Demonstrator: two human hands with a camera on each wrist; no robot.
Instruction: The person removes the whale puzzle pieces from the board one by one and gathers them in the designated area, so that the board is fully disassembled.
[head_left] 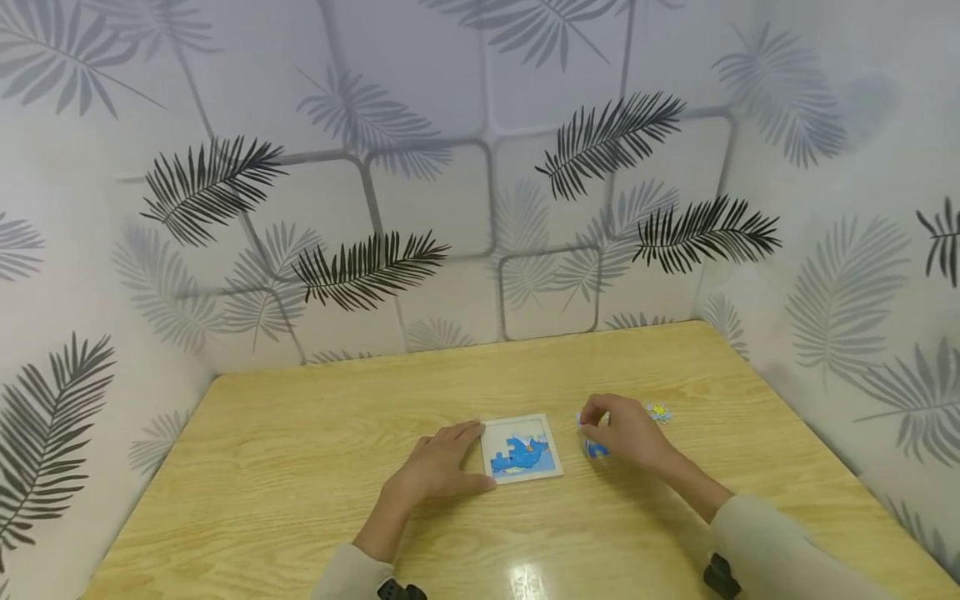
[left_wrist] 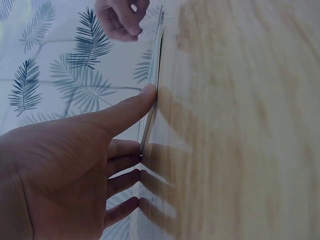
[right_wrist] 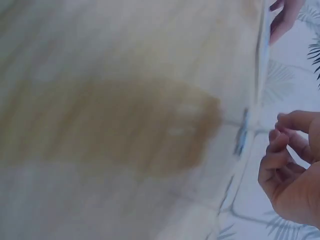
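Observation:
A small white-framed puzzle tray [head_left: 554, 444] lies on the table, partly filled with blue pieces [head_left: 525, 454] that form an animal picture. My left hand [head_left: 438, 467] steadies its left side, thumb at the near corner and extended fingers by the far one. In the left wrist view, the left thumb [left_wrist: 132, 107] rests against the tray's thin edge. To the right of the tray, my right hand [head_left: 626, 429] hovers over loose puzzle pieces with bent fingers, thumb and index tips close together. Nothing shows between those tips in the right wrist view. A blue loose piece [head_left: 596, 449] lies beneath this hand.
Another loose piece with a yellow flower or sun [head_left: 659, 411] lies beyond the right hand. The wooden table [head_left: 300, 467] extends around the tray. Leaf-patterned walls [head_left: 450, 208] stand along its far edge and both sides.

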